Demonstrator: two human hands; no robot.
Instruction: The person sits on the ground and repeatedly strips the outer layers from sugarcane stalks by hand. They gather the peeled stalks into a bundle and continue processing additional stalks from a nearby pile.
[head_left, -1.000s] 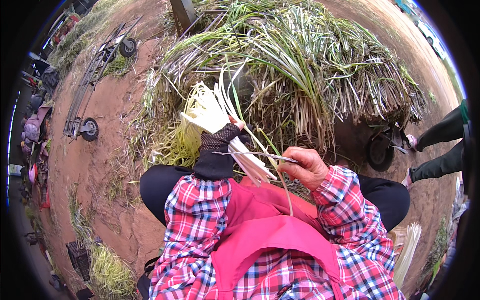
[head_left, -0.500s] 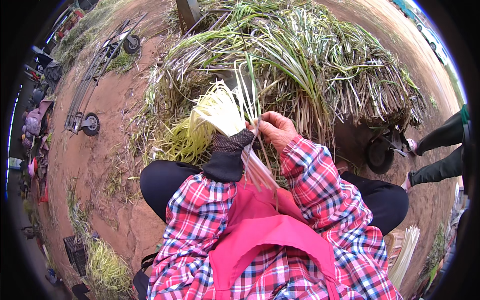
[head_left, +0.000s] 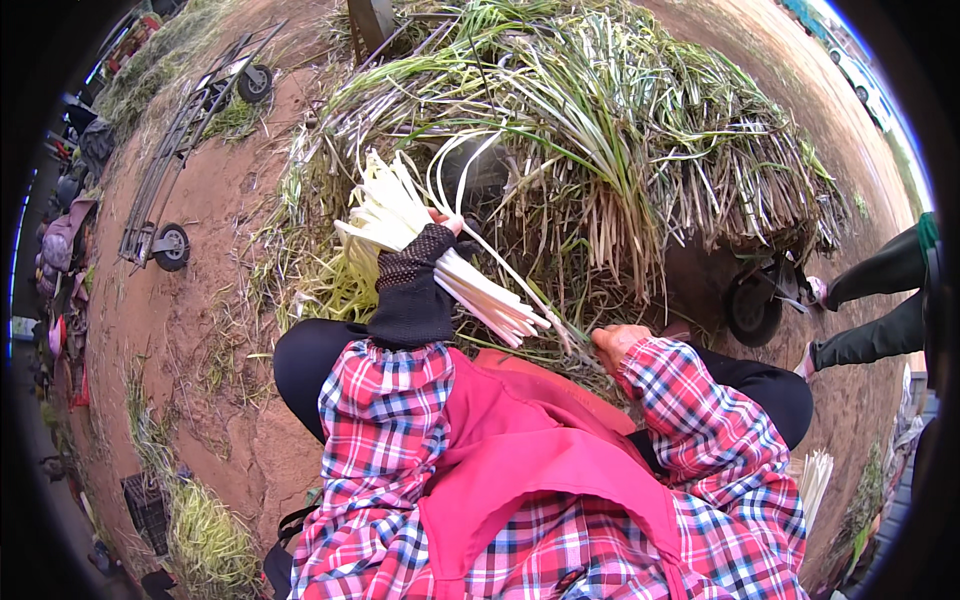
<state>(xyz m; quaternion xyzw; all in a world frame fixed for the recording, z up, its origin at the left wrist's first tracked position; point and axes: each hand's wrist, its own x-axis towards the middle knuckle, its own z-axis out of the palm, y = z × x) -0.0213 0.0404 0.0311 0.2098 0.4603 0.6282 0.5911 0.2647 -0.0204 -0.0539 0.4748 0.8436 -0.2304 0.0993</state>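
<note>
My left hand point(head_left: 418, 262), in a black mesh fingerless glove, grips a bundle of pale yellow-white stalks point(head_left: 390, 205), leafy ends up-left and straighter ends down-right. A long loose stalk point(head_left: 510, 270) slants from its top toward my right hand point(head_left: 615, 342). The bare fingers of that hand are closed low beside the bundle's straight ends; what they hold is blurred and partly hidden. A large heap of green and dry leaves point(head_left: 610, 140) fills the space ahead, with yellower leaves point(head_left: 340, 275) behind my left hand.
A metal handcart point(head_left: 165, 170) lies at the left. A wheel point(head_left: 752, 305) shows under the heap. Another person's legs point(head_left: 870, 340) stand at right. A black crate point(head_left: 145, 510) sits lower left; pale stalks point(head_left: 815, 480) lie lower right, on red dirt.
My right hand went up to the bundle's top half a second ago and has since moved down and right, with the loose stalk stretched after it. My left hand has shifted slightly up-left with the bundle.
</note>
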